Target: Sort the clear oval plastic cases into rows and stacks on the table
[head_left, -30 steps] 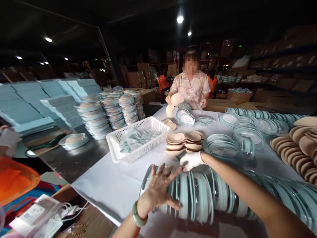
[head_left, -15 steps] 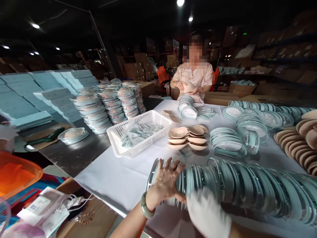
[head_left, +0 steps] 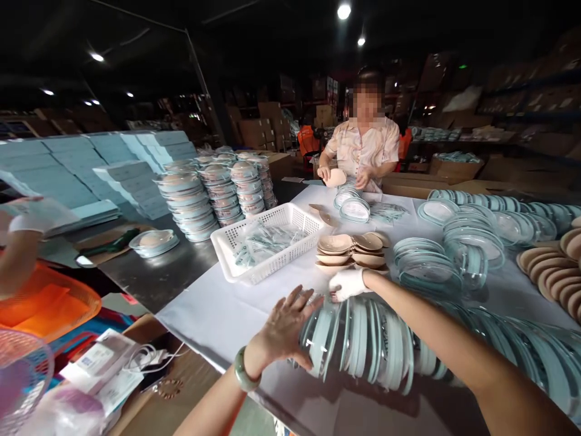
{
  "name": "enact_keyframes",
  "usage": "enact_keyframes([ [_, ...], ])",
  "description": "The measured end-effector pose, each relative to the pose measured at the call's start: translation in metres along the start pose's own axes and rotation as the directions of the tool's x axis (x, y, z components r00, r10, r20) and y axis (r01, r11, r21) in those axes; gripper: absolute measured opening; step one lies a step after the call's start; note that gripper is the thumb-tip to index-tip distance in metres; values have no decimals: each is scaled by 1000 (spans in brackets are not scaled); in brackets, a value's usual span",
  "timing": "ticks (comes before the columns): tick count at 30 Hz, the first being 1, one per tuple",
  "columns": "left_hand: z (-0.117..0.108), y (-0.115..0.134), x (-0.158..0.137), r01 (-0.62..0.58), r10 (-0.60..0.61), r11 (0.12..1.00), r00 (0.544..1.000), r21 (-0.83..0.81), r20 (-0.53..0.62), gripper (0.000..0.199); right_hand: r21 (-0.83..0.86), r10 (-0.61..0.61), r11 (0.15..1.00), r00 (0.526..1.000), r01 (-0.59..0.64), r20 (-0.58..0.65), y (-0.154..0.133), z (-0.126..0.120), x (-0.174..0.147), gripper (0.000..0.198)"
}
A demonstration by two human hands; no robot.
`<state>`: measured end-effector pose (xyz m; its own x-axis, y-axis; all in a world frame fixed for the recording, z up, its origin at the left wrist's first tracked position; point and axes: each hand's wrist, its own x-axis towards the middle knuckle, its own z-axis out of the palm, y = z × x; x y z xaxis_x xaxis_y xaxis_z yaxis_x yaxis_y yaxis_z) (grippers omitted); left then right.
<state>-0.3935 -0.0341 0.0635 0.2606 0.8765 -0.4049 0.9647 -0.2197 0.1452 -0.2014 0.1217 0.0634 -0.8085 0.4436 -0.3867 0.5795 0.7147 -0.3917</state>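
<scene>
We find the bare left hand [head_left: 282, 332] at the left end of a long row of clear plastic and pale-blue rounded packages [head_left: 394, 351], stood on edge along the near part of the white-covered tabletop [head_left: 200, 309]. Its fingers are spread and point toward the far right, with the thumb well apart on the near side; the back of the hand is up. It is just beside the end package, and we cannot tell whether it touches. The left forearm enters from the near edge and slants to the right, a smooth green bangle [head_left: 246, 370] around the wrist.

We note the right hand [head_left: 348, 284], in a white fabric glove, at the far edge of the same row, close to its left end. The right forearm reaches diagonally over the row from the near right corner. The gloved fingers curl downward; we cannot tell whether they are clamped on anything. The hands are near each other but apart.

Just beyond the glove we record stacked beige cup-shaped pieces [head_left: 338, 243]; farther left, a white perforated plastic basket [head_left: 263, 274]. At the far side, a co-worker in a pale patterned shirt [head_left: 363, 145] holds a beige rounded piece [head_left: 336, 177].
</scene>
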Motion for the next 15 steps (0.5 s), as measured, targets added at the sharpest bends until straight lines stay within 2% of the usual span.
enact_keyframes([
  [1,3,3,1,28,-28,999,1000,-18,-8,137,3,-5,1000,999,5,35,7,1,11,21],
  [3,6,8,4,58,-59,997,998,-41,-35,138,36,-34,999,999,33,25,15,8,23,20],
  [6,6,15,8,47,-48,998,998,-42,-34,137,132,-98,986,995,102,-37,18,16,18,30],
  [9,3,20,11,39,-39,999,999,-26,0,137,203,-121,971,992,126,-37,17,17,9,39],
  [15,2,26,8,57,-56,998,998,-21,8,135,132,-84,987,994,93,-75,14,19,4,30],
])
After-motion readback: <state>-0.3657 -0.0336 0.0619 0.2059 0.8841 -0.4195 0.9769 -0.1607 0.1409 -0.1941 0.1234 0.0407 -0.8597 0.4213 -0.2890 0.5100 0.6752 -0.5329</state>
